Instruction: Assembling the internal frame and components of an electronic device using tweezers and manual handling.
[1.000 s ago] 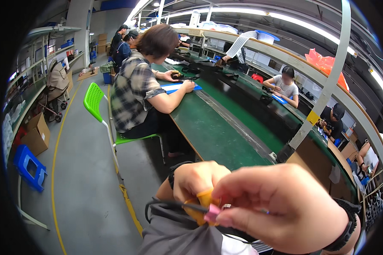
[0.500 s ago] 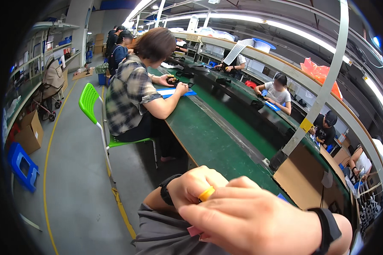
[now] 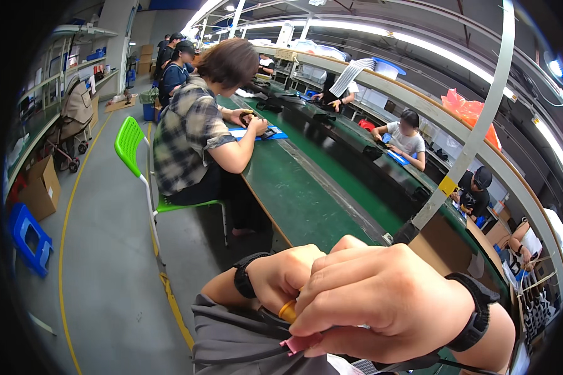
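1. Ahead, one long green worktop (image 3: pixel 306 206) runs away; six people sit along it.
2. One grey bag (image 3: pixel 244 340) lies lowest, under both hands.
3. Right hand (image 3: pixel 381 306), knuckles up, curls closed over a pink tab (image 3: pixel 300 344).
4. Left hand (image 3: pixel 288 278), fisted just behind, pinches one small yellow piece (image 3: pixel 287 310).

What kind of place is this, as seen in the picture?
Most likely a factory assembly hall: a long green workbench with seated workers on both sides, overhead strip lights, and storage shelving along the wall.
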Action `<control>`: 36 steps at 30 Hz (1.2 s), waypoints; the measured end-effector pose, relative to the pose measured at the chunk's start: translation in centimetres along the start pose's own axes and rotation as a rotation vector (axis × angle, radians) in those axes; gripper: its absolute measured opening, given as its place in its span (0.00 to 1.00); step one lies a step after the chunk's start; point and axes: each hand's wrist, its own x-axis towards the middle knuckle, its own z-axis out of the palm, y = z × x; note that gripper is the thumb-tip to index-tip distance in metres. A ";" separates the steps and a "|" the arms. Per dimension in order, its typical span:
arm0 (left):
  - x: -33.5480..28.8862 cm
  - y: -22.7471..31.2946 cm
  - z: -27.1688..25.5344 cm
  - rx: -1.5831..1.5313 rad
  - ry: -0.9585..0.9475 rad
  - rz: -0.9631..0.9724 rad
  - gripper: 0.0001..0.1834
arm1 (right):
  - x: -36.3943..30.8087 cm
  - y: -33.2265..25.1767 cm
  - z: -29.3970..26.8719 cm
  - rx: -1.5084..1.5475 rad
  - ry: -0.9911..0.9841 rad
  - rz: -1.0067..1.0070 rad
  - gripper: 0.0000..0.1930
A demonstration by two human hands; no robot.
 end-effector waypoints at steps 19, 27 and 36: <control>-0.6 0.1 -0.1 -0.072 0.013 -0.070 0.11 | 0.7 -0.6 2.8 -0.271 0.149 -0.352 0.06; 0.8 1.1 -0.9 -0.124 -0.036 -0.257 0.10 | -0.2 -1.1 4.2 -0.669 0.098 -0.266 0.06; 1.3 1.0 -0.6 -0.222 -0.249 -0.541 0.17 | 0.9 -1.1 1.2 -0.070 -0.206 0.116 0.07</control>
